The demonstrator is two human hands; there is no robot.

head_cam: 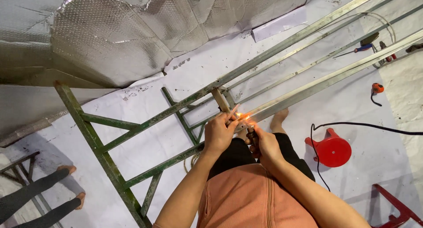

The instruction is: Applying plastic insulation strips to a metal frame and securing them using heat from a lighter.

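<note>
Two bare hands are raised close together at an orange spark (243, 118) on a long grey metal rail (308, 89): the left hand (219, 133) is closed around a thin pale rod (232, 113) whose tip meets the glow, and the right hand (264, 145) is wrapped around a dark-handled tool (251, 133) just beside it. A green-painted steel frame (132, 126) is laid across the white sheeted floor (352, 109), with a red plastic stool (332, 149) near the right hand.

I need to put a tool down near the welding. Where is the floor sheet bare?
Bare sheet lies between the long rail and the red stool, and left of the green frame. It is crowded at the spark, where both hands meet.
</note>
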